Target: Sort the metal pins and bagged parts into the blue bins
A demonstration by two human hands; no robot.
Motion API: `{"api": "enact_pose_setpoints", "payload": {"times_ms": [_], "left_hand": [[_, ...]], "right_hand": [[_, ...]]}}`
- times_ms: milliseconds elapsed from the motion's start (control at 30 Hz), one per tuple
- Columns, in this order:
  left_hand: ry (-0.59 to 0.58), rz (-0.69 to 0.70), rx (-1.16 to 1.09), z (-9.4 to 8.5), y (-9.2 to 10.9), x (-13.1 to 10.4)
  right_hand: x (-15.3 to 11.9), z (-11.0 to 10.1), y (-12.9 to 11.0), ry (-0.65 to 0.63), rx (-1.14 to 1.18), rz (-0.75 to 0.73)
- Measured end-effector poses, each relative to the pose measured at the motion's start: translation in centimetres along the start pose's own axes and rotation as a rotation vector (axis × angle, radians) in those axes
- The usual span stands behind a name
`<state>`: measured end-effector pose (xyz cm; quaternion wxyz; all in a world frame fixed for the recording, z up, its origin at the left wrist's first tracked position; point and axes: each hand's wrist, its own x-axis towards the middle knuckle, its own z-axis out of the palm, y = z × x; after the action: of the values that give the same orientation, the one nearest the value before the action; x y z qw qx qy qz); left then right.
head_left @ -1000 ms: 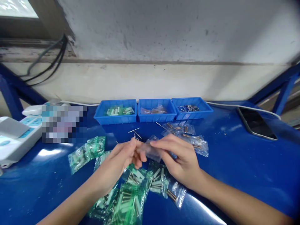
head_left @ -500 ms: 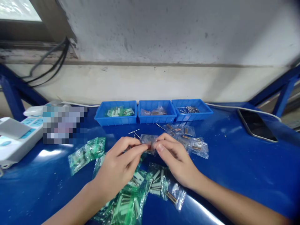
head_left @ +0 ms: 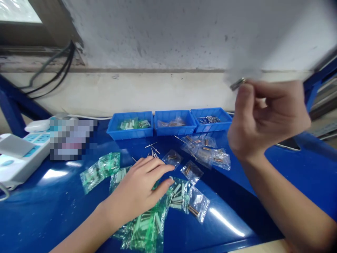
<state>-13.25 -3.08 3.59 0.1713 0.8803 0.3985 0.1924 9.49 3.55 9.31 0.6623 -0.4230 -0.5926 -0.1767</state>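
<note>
My right hand [head_left: 265,116] is raised high on the right, its thumb and forefinger pinched on a small clear bag [head_left: 238,84]. Short, shiny metal pieces show in that bag; its film is blurred against the wall. My left hand [head_left: 147,179] is low over the table, fingers apart and holding nothing. Near its fingertips lie a clear bag [head_left: 172,159] of copper-coloured pins and another such bag [head_left: 192,172]. Green bags [head_left: 147,228] with pale strips and metal pins are piled under and below the left hand. Loose metal pins [head_left: 154,151] lie just beyond it.
Three blue bins stand along the wall: one with green bags [head_left: 113,131], one with clear bags [head_left: 158,131], one with metal pins [head_left: 196,130]. More clear bags [head_left: 205,158] lie in front. A power strip [head_left: 18,165] is at left; a phone [head_left: 292,144] is partly behind my right arm.
My right hand has risen up and right, carrying a small clear bag from between both hands. My left hand has let go and opened. Two clear bags now show near it.
</note>
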Motion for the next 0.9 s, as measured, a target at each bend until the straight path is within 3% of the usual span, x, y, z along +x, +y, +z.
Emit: {"api": "enact_pose_setpoints", "payload": {"times_ms": [33, 100, 133, 200, 367, 633, 767, 900], "left_hand": [[0.002, -0.017, 0.014, 0.2, 0.1, 0.0], [-0.008, -0.048, 0.044, 0.6, 0.2, -0.1], [-0.023, -0.05, 0.06, 0.8, 0.2, -0.2], [-0.061, -0.032, 0.088, 1.1, 0.2, -0.2], [-0.052, -0.052, 0.088, 1.7, 0.2, 0.0], [0.07, -0.189, 0.016, 2.1, -0.6, 0.7], [0.22, -0.238, -0.066, 1.2, -0.4, 0.7], [0.406, -0.208, -0.164, 0.4, 0.2, 0.4]], "right_hand": [[0.3, 0.4, 0.6, -0.049, -0.056, -0.07], [-0.3, 1.3, 1.7, -0.303, -0.105, -0.12], [-1.2, 1.8, 2.2, -0.457, -0.102, -0.125], [-3.6, 2.3, 2.8, -0.597, -0.049, -0.087], [-7.6, 1.4, 2.0, -0.675, 0.158, 0.038], [-7.7, 0.3, 0.2, -0.816, 0.342, 0.099], [-7.5, -0.4, -1.1, -0.904, 0.367, 0.367], [-7.2, -0.8, -2.3, -1.069, 0.604, 0.886]]}}
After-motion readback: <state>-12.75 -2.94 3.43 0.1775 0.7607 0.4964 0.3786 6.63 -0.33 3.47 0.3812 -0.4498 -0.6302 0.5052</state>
